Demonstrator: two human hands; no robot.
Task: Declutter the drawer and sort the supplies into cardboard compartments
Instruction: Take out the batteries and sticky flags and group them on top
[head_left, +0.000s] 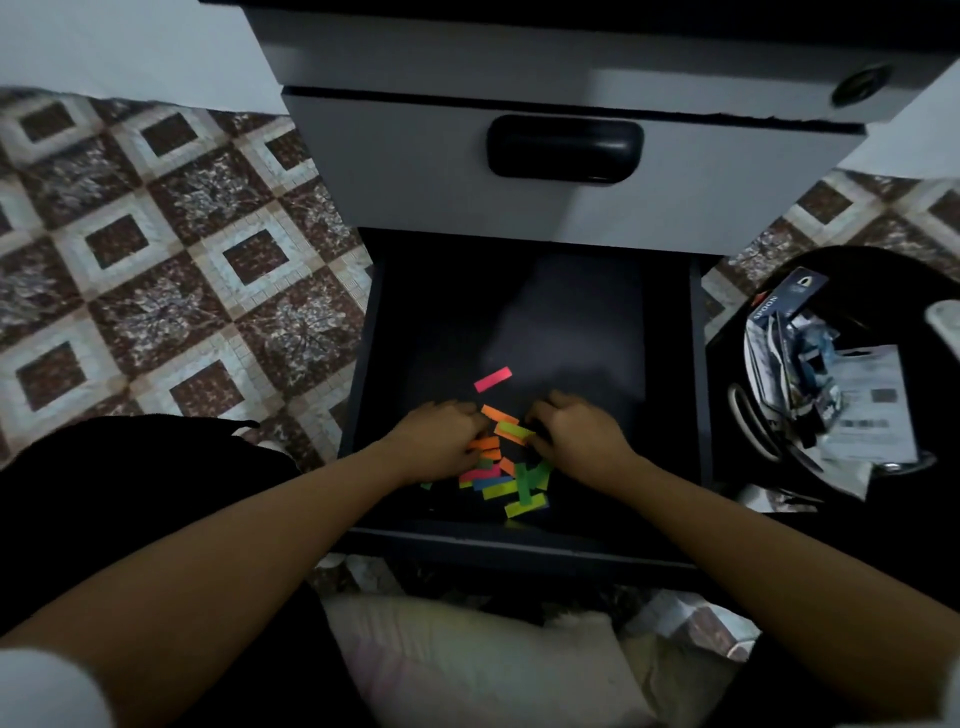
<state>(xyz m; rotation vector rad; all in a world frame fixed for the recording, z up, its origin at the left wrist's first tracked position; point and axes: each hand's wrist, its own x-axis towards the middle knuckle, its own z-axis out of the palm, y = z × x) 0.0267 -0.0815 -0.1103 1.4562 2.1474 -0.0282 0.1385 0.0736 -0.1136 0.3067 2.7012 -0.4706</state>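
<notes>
I have both hands down in the open drawer (571, 322), near its front wall, working at the heap of coloured strips (506, 480) that lies on the drawer floor. My left hand (441, 441) sits at the heap's left edge with its fingers curled in over some orange pieces; I cannot tell whether it holds them or only rakes at them. My right hand (576, 434) is at the heap's right edge, fingers bent, thumb and fingers nipping a yellow-green strip (511, 430). One pink strip (492, 379) lies apart, further back in the drawer than both hands.

My worries from here:
- The strips are thin and flat against a dark floor, so a scoop could slide over them and leave several behind (the green one beside my left wrist looks easy to miss).
- Squeezed together they may crease or cling in a mixed clump, which would spoil sorting by colour.
- Lifted loosely, a handful could shed pieces over the drawer's front onto the tiled floor (156, 260).
- No cardboard compartments are in view; the black tub (724, 395) right of the drawer is already crowded, and dropping strips there would bury them.
</notes>
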